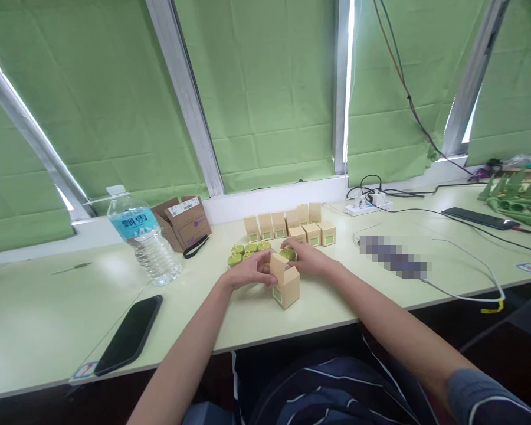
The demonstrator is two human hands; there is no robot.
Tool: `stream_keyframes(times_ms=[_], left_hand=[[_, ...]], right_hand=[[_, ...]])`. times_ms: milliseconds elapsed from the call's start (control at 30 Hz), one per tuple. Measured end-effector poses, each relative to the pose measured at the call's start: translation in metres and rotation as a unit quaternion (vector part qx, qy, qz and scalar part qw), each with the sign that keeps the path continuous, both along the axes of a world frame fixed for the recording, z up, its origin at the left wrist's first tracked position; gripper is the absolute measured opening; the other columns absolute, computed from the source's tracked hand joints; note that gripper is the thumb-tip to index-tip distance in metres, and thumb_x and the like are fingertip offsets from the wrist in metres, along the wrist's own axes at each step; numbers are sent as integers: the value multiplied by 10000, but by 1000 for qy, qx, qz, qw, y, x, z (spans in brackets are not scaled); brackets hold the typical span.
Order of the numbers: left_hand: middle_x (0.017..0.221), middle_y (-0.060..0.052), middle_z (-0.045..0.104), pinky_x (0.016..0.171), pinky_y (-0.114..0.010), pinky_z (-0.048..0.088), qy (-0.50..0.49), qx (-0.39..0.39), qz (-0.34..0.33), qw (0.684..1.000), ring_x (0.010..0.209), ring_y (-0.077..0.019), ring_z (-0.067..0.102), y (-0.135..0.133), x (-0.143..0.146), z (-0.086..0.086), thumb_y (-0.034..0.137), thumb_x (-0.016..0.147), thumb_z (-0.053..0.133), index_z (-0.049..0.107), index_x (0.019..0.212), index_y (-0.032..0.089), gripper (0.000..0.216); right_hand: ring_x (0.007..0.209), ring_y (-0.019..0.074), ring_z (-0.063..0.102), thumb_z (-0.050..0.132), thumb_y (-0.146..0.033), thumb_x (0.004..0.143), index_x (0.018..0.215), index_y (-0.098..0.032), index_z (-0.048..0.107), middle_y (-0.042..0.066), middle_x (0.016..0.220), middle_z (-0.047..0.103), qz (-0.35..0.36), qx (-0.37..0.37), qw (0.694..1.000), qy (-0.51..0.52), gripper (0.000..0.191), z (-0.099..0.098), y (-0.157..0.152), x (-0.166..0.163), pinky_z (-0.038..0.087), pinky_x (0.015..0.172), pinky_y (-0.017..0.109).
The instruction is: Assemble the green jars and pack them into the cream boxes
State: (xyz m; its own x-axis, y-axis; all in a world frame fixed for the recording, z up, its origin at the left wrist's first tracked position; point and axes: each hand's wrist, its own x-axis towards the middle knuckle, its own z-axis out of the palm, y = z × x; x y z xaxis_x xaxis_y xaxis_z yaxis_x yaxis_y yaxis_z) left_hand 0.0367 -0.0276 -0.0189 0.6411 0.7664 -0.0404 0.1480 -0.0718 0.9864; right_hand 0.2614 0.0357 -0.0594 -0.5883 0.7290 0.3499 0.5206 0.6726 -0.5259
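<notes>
My left hand grips a small tan cardboard box by its left side, near the raised lid flap. This box stands open near the front of the table, with a green label on its face. Just behind it, my right hand has its fingers closed on a small olive-green container, partly hidden by the fingers. Several similar green containers with pale loops on top are grouped behind my left hand, which covers some of them.
Behind stand several tan boxes, some with raised flaps, others closed. A water bottle, a brown carton and a black phone lie to the left. On the right are a power strip, cables and another phone.
</notes>
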Motion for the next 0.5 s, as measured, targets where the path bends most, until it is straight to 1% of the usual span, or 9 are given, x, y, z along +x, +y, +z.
stream_keyframes(times_ms=[67, 133, 200, 333, 500], left_hand=[[1116, -90, 651, 781, -305, 520, -15, 12, 3, 1000, 986, -201, 649, 0, 1, 1, 230, 649, 860, 551, 1131, 192, 573], [1170, -106, 639, 885, -350, 508, -18, 23, -1, 1000, 1083, -224, 624, 1, 1, 1, 229, 643, 866, 567, 1160, 185, 599], [1214, -118, 629, 937, -380, 492, -12, 25, -9, 1000, 1131, -239, 605, 2, 0, 1, 230, 638, 870, 583, 1178, 184, 613], [1231, -119, 634, 949, -391, 483, 8, 16, -18, 1000, 1123, -244, 612, 5, -2, -2, 224, 629, 876, 605, 1179, 186, 615], [1180, -110, 650, 948, -393, 481, 6, 14, -7, 1000, 1109, -243, 619, 6, -3, -4, 225, 629, 876, 601, 1156, 186, 596]], right_hand=[[782, 186, 597, 688, -394, 807, 1212, -242, 536, 70, 1072, 675, -13, 6, 999, 36, 459, 2, 0, 1, 408, 656, 271], [747, 170, 585, 677, -427, 814, 1207, -233, 549, 76, 1087, 669, -30, 11, 996, 88, 456, 4, 0, 2, 417, 660, 278], [674, 145, 552, 646, -463, 832, 1203, -219, 552, 74, 1053, 667, -41, 11, 989, 143, 453, 6, 0, 3, 424, 643, 281], [566, 95, 473, 636, -474, 834, 1188, -214, 555, 54, 1026, 653, -26, 7, 974, 226, 447, 10, -3, 5, 408, 581, 262], [546, 75, 463, 661, -463, 818, 1162, -208, 566, 59, 1055, 629, 22, 13, 964, 265, 439, 10, -9, 1, 387, 529, 244]])
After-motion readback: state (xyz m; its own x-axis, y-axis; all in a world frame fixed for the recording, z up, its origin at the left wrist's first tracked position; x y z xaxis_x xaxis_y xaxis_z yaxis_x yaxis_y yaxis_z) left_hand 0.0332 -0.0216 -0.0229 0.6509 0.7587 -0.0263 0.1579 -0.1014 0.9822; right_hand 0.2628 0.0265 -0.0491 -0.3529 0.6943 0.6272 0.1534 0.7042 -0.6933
